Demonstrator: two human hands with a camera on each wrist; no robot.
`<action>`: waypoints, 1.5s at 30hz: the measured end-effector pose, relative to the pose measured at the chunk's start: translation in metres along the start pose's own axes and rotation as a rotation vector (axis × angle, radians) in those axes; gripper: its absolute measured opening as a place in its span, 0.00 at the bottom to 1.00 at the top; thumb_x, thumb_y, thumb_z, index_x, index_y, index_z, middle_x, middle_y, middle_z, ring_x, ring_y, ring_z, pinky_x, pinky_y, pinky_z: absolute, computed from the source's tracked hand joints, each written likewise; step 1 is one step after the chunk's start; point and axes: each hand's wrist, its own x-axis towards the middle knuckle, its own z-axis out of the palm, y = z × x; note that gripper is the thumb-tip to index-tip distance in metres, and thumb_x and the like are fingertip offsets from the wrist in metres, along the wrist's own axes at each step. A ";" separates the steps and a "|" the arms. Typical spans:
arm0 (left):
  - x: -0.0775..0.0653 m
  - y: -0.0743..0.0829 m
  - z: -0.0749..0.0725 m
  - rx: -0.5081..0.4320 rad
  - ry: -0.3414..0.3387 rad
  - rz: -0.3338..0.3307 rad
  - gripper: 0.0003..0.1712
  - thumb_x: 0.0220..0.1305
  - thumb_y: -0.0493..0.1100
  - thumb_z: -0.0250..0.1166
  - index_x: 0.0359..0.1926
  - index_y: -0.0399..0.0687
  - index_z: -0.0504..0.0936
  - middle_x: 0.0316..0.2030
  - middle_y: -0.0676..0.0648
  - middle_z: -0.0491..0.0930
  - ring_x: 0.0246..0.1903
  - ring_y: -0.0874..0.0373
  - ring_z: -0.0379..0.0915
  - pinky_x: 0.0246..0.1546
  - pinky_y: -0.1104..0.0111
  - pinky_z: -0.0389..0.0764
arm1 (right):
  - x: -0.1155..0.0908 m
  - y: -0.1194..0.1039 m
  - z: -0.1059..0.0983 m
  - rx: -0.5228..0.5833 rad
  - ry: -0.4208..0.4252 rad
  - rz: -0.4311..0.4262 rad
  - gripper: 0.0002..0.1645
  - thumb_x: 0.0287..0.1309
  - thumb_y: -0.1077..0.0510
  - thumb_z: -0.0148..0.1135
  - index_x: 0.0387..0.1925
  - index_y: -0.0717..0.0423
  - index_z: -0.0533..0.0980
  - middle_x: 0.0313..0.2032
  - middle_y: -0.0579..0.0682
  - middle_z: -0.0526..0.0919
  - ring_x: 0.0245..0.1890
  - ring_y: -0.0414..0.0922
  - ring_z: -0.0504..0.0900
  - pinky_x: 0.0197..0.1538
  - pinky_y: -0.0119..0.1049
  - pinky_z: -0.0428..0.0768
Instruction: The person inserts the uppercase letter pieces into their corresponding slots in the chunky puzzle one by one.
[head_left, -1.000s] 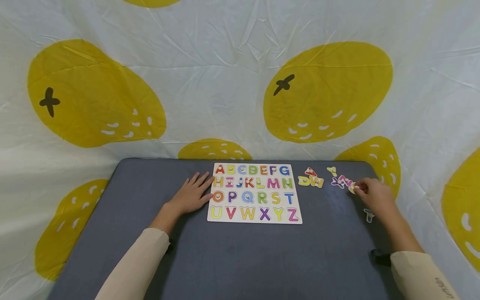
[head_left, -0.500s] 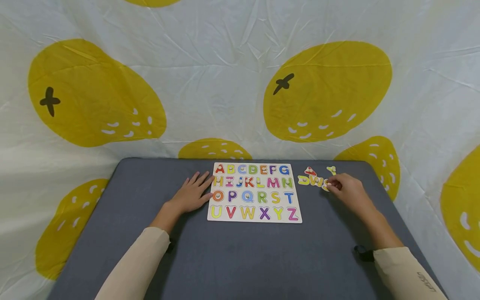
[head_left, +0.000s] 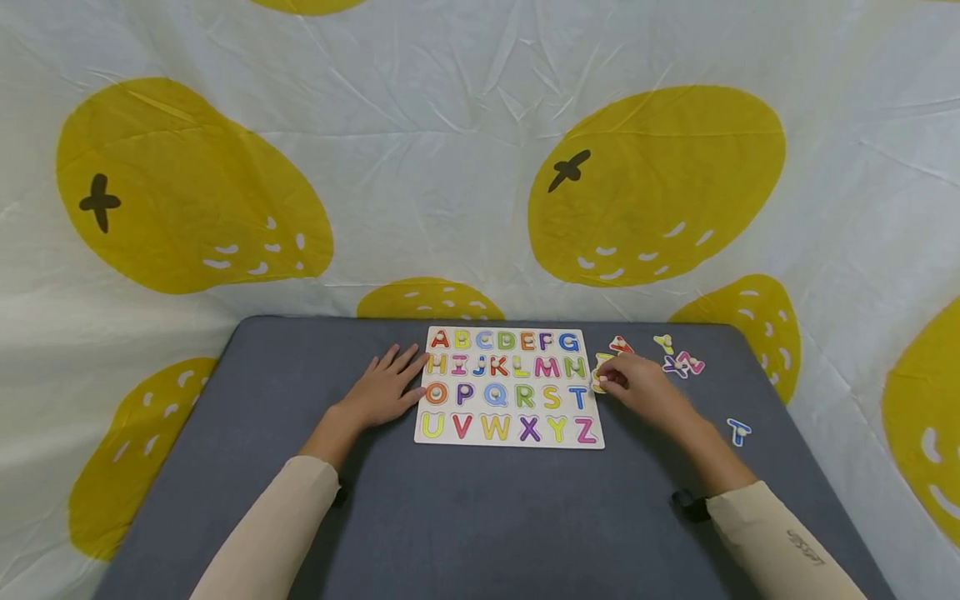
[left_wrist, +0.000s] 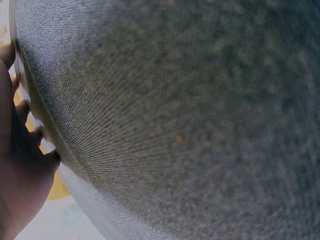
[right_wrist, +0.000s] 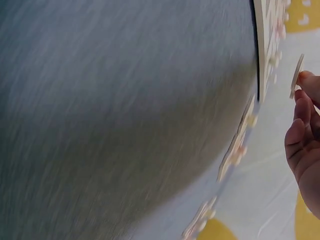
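Note:
My left hand (head_left: 382, 390) rests with spread fingers against the left edge of the white alphabet puzzle board (head_left: 480, 411). The left wrist view shows that hand (left_wrist: 25, 185) at its left border. Beside the board's right edge, my right hand (head_left: 645, 390) pinches a small yellow letter puzzle piece (head_left: 597, 382) between thumb and fingers. In the right wrist view the piece (right_wrist: 296, 77) appears edge-on, raised above the table. Several upper slots hold knobbed letters; most of the lower ones show only printed letters.
Right of the board lie a red piece (head_left: 620, 344), a yellow Y (head_left: 663, 342), a purple X (head_left: 675, 367), a pink piece (head_left: 691, 362) and a blue T (head_left: 738, 432). Another yellow piece (head_left: 602, 359) is partly behind my right hand. The dark grey table (head_left: 510, 517) meets a patterned sheet behind.
From the far-right loose pieces, my right hand has moved left to the board's edge, carrying the yellow piece. The purple, pink and blue pieces are uncovered again. My left hand stays put.

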 end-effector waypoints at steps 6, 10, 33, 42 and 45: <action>-0.001 0.001 -0.001 0.003 0.003 0.002 0.41 0.79 0.61 0.52 0.83 0.55 0.52 0.82 0.42 0.49 0.81 0.35 0.39 0.76 0.34 0.47 | 0.012 -0.019 0.015 0.047 -0.078 -0.034 0.08 0.58 0.65 0.74 0.40 0.60 0.85 0.33 0.47 0.82 0.33 0.40 0.78 0.38 0.35 0.80; 0.000 0.000 0.000 0.003 -0.003 -0.003 0.41 0.79 0.62 0.52 0.83 0.56 0.51 0.83 0.44 0.48 0.81 0.36 0.38 0.76 0.35 0.46 | 0.019 -0.029 0.024 0.038 -0.125 -0.070 0.07 0.59 0.65 0.74 0.40 0.59 0.85 0.34 0.47 0.82 0.33 0.39 0.77 0.38 0.35 0.80; 0.000 0.001 -0.001 0.003 0.008 0.001 0.41 0.79 0.62 0.51 0.83 0.56 0.52 0.82 0.43 0.49 0.81 0.35 0.39 0.76 0.35 0.47 | 0.033 -0.050 0.047 -0.027 -0.231 -0.096 0.05 0.62 0.62 0.72 0.38 0.58 0.84 0.32 0.47 0.80 0.32 0.38 0.74 0.39 0.35 0.78; -0.001 0.001 -0.002 0.001 -0.009 -0.007 0.41 0.79 0.63 0.50 0.83 0.57 0.51 0.83 0.44 0.48 0.82 0.36 0.38 0.77 0.35 0.46 | 0.031 -0.048 0.045 0.005 -0.231 -0.072 0.07 0.62 0.61 0.72 0.41 0.58 0.84 0.32 0.45 0.79 0.32 0.38 0.73 0.38 0.34 0.77; -0.001 0.001 -0.002 0.001 -0.007 -0.007 0.41 0.79 0.63 0.51 0.83 0.57 0.51 0.83 0.44 0.48 0.82 0.36 0.38 0.77 0.35 0.46 | 0.028 -0.045 0.040 0.029 -0.219 -0.060 0.08 0.62 0.61 0.72 0.42 0.59 0.84 0.31 0.44 0.79 0.31 0.38 0.74 0.37 0.34 0.76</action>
